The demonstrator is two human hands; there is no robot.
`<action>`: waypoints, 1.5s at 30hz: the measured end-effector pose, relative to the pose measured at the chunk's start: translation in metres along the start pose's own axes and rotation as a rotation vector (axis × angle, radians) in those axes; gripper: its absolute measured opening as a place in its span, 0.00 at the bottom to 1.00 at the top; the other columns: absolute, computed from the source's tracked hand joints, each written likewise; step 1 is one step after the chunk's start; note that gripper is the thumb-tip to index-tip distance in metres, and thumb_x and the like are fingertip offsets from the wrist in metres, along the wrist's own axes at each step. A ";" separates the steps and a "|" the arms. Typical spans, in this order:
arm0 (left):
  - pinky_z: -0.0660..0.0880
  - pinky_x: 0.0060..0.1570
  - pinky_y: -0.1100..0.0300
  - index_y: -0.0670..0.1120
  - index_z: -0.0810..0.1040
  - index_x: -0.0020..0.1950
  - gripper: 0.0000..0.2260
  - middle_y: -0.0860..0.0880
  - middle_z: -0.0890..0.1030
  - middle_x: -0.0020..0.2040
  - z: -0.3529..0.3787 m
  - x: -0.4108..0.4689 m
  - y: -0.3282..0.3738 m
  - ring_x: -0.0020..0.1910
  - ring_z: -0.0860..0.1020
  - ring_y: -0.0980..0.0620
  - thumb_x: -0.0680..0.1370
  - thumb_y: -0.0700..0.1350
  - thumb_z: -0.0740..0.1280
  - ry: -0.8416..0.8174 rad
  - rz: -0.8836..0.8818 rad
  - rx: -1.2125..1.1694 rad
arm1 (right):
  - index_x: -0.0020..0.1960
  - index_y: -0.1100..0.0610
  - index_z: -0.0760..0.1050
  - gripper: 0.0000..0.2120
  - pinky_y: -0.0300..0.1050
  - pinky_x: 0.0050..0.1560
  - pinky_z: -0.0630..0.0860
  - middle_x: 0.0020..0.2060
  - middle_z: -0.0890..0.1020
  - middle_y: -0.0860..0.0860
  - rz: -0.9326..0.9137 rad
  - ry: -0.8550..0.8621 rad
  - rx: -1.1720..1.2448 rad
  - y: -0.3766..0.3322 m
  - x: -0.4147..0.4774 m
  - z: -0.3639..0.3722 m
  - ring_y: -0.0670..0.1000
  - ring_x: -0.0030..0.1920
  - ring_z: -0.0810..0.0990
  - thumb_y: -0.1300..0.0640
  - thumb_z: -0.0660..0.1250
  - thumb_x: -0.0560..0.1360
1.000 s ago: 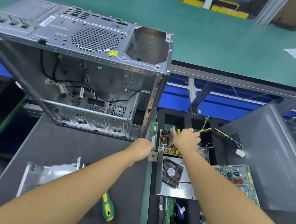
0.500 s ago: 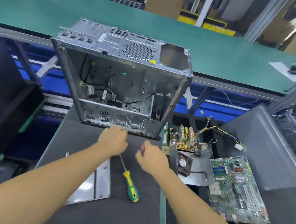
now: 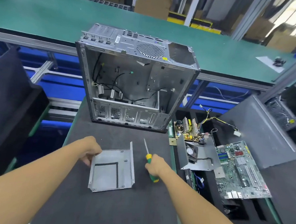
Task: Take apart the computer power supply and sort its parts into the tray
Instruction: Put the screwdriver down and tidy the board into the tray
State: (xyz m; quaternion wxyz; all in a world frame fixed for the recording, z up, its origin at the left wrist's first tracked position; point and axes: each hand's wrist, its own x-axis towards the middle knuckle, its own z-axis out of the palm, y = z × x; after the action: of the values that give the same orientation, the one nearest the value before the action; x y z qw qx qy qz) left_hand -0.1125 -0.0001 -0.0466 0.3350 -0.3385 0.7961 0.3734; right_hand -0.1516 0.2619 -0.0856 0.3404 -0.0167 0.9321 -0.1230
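Head view, disassembly station. The power supply stood already opened. Its circuit board (image 3: 188,131) and its fan-bearing housing (image 3: 206,154) lay in the black tray (image 3: 209,199) at the right, just beside a motherboard (image 3: 240,169). The remaining loose part, a flanged sheet-metal cover (image 3: 112,170), lay on the dark desk (image 3: 121,206) in front of the gutted computer case (image 3: 137,80).

The left hand (image 3: 90,152) had its fingers curled over the cover's far-left corner, pinching the edge. Whether that corner was lifted clear of the desk could not be told. The right hand (image 3: 155,166) was wrapped round the green-and-yellow handle of a screwdriver (image 3: 148,157). Its shaft pointed away from the person, toward the case and slightly left.

Governing relation: the cover sat between the two hands, its long axis running roughly away from the person, and the tray lay to its right beyond the desk's green edge. The right hand was the nearer to the tray but occupied by the tool, while the left held the part. A transfer would therefore have to carry the cover rightward across the screwdriver's line — or wait until the tool was put down.

Compared with half a second before, the screwdriver no longer lay untouched on the desk, and both hands — then hovering loosely curled and empty — had each closed on something. A full second before, both had been reaching over the tray at the circuit board.
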 end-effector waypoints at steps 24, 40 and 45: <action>0.83 0.39 0.51 0.37 0.74 0.43 0.03 0.37 0.83 0.39 -0.014 0.013 0.066 0.39 0.85 0.40 0.76 0.33 0.66 0.034 0.010 0.259 | 0.42 0.54 0.66 0.16 0.43 0.42 0.68 0.46 0.75 0.53 0.044 0.081 0.269 0.027 -0.003 0.005 0.55 0.44 0.74 0.44 0.68 0.75; 0.74 0.60 0.50 0.50 0.76 0.61 0.17 0.46 0.79 0.61 -0.029 0.034 0.084 0.59 0.77 0.43 0.77 0.57 0.62 0.449 0.370 0.366 | 0.36 0.57 0.69 0.14 0.44 0.32 0.66 0.31 0.75 0.50 0.039 0.792 0.421 0.024 0.039 -0.122 0.57 0.37 0.76 0.52 0.56 0.78; 0.80 0.48 0.53 0.55 0.78 0.45 0.06 0.56 0.82 0.43 0.017 0.031 0.117 0.43 0.80 0.54 0.77 0.49 0.61 0.322 0.608 0.255 | 0.61 0.62 0.69 0.25 0.52 0.59 0.68 0.59 0.74 0.61 0.245 0.718 0.204 0.063 0.077 -0.155 0.62 0.60 0.72 0.45 0.68 0.74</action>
State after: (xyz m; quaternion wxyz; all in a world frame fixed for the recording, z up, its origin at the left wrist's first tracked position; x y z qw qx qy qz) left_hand -0.2167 0.0626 -0.0364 0.1187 -0.0964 0.9430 0.2956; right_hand -0.3060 0.3478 -0.0353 0.0047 0.1730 0.9699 -0.1715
